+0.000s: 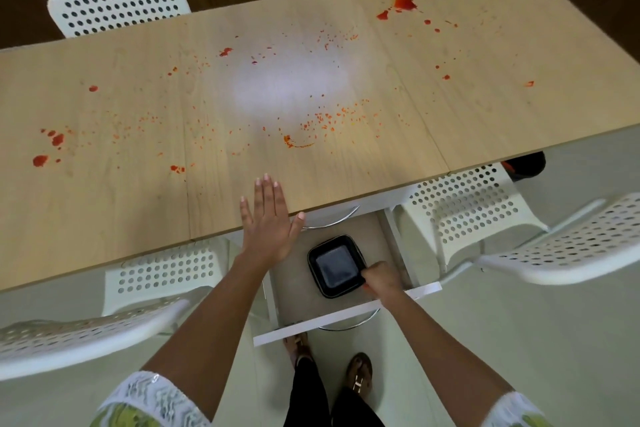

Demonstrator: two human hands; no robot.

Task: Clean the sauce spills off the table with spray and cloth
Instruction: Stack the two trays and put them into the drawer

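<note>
Black tray [336,265] in open drawer [294,291]

My table [467,107], a long light wood-grain top in joined panels, is spattered with red-orange sauce spills [322,120]: thick blobs at the far right corner and near the left end, a curved smear just this side of centre, and fine specks scattered across the middle around a bright patch of glare. Smaller isolated drops sit along the right panel and near the front left edge. No spray bottle or cloth shows in my view, so the spills lie as they are, wet-looking and unwiped.
</note>
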